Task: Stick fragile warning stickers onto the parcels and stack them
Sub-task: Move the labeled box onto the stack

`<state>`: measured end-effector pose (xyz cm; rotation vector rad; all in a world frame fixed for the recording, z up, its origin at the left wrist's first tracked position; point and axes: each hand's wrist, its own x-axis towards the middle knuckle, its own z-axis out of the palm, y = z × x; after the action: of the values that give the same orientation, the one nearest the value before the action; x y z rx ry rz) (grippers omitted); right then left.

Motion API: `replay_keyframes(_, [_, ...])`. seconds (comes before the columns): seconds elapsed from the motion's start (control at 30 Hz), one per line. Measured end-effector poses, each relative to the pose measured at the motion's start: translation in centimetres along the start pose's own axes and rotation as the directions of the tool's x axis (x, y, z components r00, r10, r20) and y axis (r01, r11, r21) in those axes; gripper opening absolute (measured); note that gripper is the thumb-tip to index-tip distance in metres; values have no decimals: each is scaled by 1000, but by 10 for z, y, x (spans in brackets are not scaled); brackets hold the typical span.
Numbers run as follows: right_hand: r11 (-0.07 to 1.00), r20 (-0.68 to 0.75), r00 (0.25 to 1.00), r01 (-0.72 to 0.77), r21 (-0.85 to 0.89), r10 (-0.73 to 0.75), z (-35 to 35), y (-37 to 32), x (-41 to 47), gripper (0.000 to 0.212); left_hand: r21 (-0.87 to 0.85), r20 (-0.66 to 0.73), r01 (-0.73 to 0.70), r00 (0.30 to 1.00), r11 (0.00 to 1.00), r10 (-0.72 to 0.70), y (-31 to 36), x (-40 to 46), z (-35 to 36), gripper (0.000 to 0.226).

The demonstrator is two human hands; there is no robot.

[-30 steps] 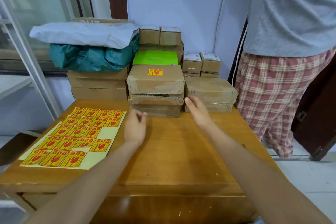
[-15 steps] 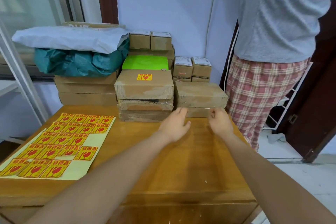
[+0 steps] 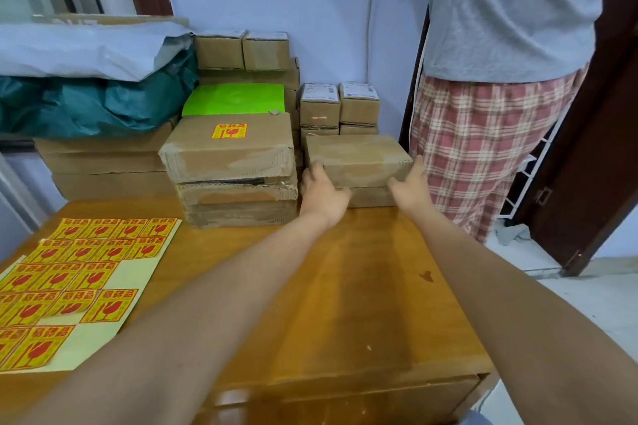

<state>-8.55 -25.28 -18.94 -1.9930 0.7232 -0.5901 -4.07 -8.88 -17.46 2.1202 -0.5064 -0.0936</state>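
A plain brown parcel (image 3: pixel 357 159) lies on a flatter box at the back right of the wooden table (image 3: pixel 362 304). My left hand (image 3: pixel 321 195) touches its left end and my right hand (image 3: pixel 411 186) touches its right front corner, fingers straight on both. To the left is a stack of parcels (image 3: pixel 234 183); the top one carries a yellow and red fragile sticker (image 3: pixel 229 131). A backing sheet of several fragile stickers (image 3: pixel 69 286) lies on the table's left side.
Small labelled boxes (image 3: pixel 340 103), a green sheet (image 3: pixel 234 98), flat cartons and a teal bag (image 3: pixel 86 103) crowd the back by the wall. A person in checked trousers (image 3: pixel 483 134) stands just right of the table, beside a dark door (image 3: pixel 593 148).
Both hands have moved forward and to the right, from the table's middle to the two ends of the plain parcel. The view has shifted right too.
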Motion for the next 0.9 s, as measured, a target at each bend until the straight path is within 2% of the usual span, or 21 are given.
replay_keyframes(0.1, [997, 24, 1000, -8, 71, 7, -2, 2, 5, 79, -62, -44, 38, 998, 997, -41, 2, 2, 5, 78])
replay_keyframes(0.2, [989, 0, 999, -38, 142, 39, -7, 2, 5, 67, -97, -28, 124, 992, 988, -127, 6, 3, 7, 80])
replay_keyframes(0.37, [971, -92, 993, -54, 232, 77, -23, 12, 3, 51, -204, -16, 204, 977, 957, -212, 12, 4, 8, 59])
replay_keyframes(0.5, [951, -103, 988, -78, 298, 113, -38, 18, -4, 48, -334, -31, 220, 969, 916, -244, 10, 0, 6, 43])
replay_keyframes(0.63, [896, -29, 978, -179, 406, 208, -53, 21, -13, 53, -473, 14, 260, 957, 842, -288, 6, -8, 5, 26])
replay_keyframes(0.73, [892, 61, 978, -206, 402, 199, -64, 21, -25, 39, -578, 64, 296, 945, 760, -319, 7, -18, 0, 25])
replay_keyframes(0.9, [865, 174, 971, -225, 448, 162, -73, 19, -46, 23, -622, 171, 368, 925, 691, -340, 7, -38, -10, 24])
